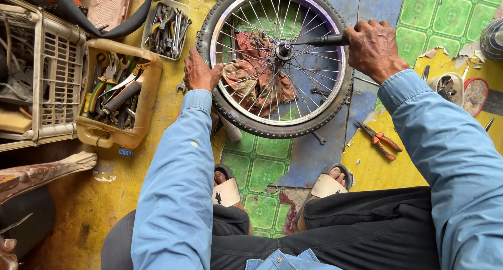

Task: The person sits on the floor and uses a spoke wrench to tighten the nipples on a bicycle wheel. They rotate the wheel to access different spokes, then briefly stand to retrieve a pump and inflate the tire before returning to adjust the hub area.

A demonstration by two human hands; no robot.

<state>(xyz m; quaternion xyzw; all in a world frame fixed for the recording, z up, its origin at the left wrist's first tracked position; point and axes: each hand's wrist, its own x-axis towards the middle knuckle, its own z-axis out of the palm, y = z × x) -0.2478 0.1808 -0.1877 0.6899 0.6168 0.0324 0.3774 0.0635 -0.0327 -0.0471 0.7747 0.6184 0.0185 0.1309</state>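
Spoked bicycle wheel with black rubber tyre (272, 60), flat on floor: left hand (201, 73) clamps rim, right hand (373, 47) fisted around black-handled tool (319, 40) at hub; best kept steady, tool square.

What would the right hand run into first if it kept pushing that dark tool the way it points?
The right hand aims the dark tool left at the wheel's hub, which its tip seems to meet already. Past that lie spokes and the red rag; depth is unclear.
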